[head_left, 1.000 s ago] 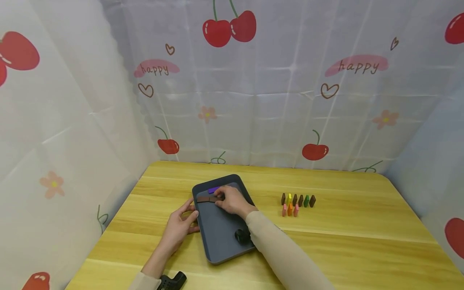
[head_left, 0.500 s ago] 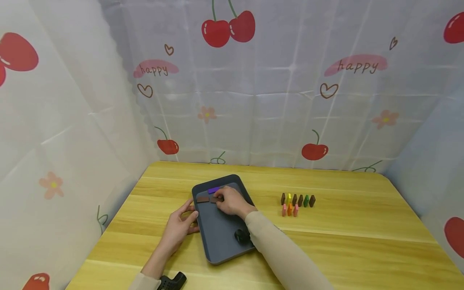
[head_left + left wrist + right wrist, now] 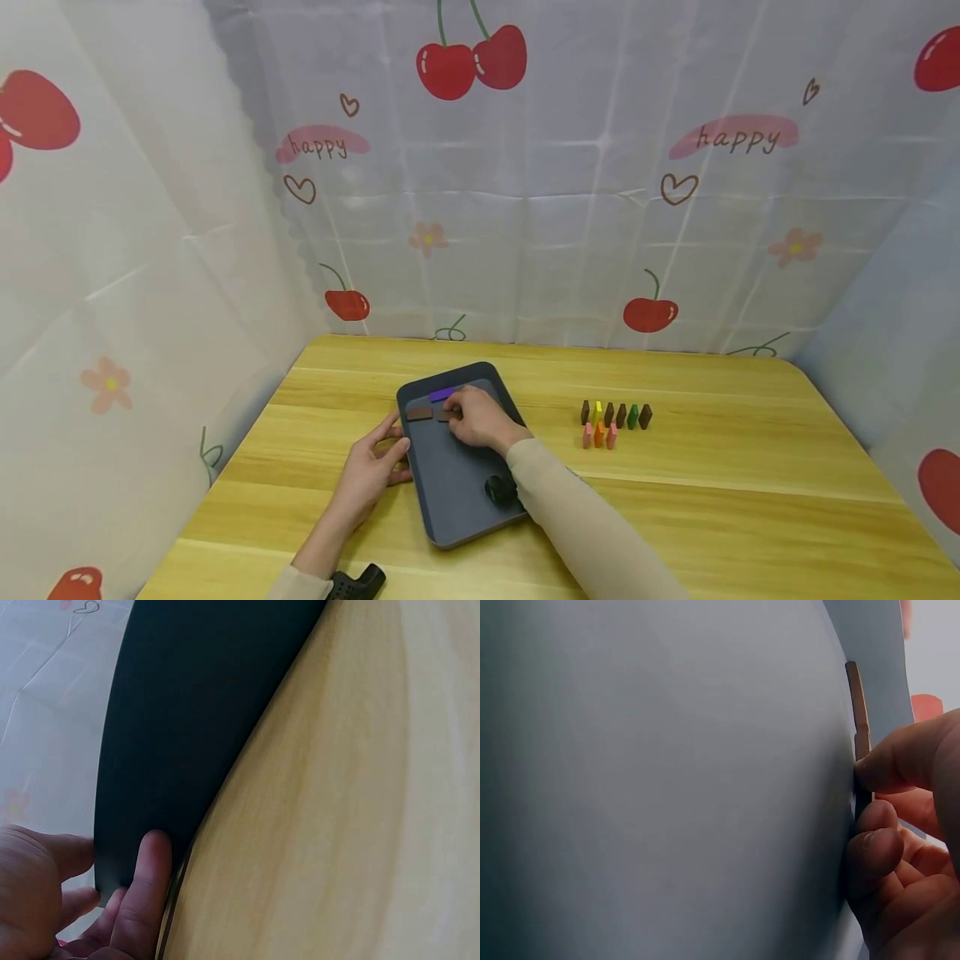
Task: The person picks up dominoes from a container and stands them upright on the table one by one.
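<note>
Inside the grey tray (image 3: 442, 500), my right hand (image 3: 483, 417) pinches a flat brown block (image 3: 444, 415) near the far end, its thumb and fingertips close over the tray floor. The right wrist view shows this block (image 3: 862, 742) partly covered by the thumb. Left of it lies a second brown block (image 3: 419, 413), with a narrow gap between them in the head view. Just beyond the hand is a purple block (image 3: 441, 394). My left hand (image 3: 367, 467) holds the tray's left side, thumb at the rim; one finger lies against the outer wall (image 3: 187, 735) in the left wrist view.
Right of the tray, several small blocks stand upright on the wooden table (image 3: 712, 500): a back row with dark brown, yellow and green (image 3: 633, 416) ones, and a front row of pink and orange (image 3: 599, 434) ones. Patterned cloth (image 3: 525, 208) hangs behind the table.
The brown block under my right hand has shifted slightly right, so a gap now shows between it and the other brown block. My left hand and the tray stay in place.
</note>
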Demonstrator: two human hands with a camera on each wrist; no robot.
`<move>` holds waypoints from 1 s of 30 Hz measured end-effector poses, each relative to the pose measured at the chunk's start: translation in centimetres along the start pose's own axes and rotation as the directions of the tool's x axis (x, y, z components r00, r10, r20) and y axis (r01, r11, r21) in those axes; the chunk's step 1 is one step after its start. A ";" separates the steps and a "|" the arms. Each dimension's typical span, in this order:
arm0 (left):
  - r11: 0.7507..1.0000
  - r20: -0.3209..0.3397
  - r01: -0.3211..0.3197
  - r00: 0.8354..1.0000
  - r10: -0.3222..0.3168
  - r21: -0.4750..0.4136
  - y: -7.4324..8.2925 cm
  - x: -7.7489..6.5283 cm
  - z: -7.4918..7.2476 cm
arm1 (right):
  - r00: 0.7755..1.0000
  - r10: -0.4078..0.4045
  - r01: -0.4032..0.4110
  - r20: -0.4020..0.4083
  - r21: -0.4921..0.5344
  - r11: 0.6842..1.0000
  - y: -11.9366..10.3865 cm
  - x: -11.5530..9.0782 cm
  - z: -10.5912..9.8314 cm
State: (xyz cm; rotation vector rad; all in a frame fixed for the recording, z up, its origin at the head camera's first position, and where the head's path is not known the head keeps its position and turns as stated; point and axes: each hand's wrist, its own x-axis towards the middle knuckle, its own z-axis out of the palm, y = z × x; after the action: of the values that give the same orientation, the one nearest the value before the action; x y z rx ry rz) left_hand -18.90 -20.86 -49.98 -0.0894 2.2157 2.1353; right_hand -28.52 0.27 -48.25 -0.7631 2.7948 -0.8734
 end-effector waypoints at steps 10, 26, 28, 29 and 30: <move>1.000 0.007 -0.006 1.000 0.006 -0.002 0.1 -0.1 0.0 | 1.000 -0.020 0.020 -0.018 -0.017 1.000 -0.1 0.1 0.1; 1.000 -0.004 0.022 1.000 -0.022 0.000 -0.2 0.1 -0.1 | 0.999 0.035 -0.036 0.011 0.031 0.999 -0.4 -0.3 0.1; 1.000 -0.006 0.018 1.000 -0.018 0.001 -0.2 0.1 -0.1 | 0.999 0.040 -0.041 0.012 0.040 0.998 -0.4 -0.3 0.1; 1.000 -0.007 0.019 1.000 -0.019 0.000 -0.2 0.1 0.0 | 0.999 0.041 -0.041 0.011 0.043 0.998 -0.5 -0.3 0.0; 1.000 -0.010 0.018 1.000 -0.018 0.002 -0.1 0.1 0.0 | 0.999 0.044 -0.044 0.012 0.046 0.998 -0.5 -0.3 0.0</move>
State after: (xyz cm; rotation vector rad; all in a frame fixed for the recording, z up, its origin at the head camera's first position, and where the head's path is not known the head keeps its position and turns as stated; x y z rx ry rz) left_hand -19.02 -20.87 -50.12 -0.1194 2.2133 2.1279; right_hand -28.07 0.05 -47.99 -0.6950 2.7605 -0.9199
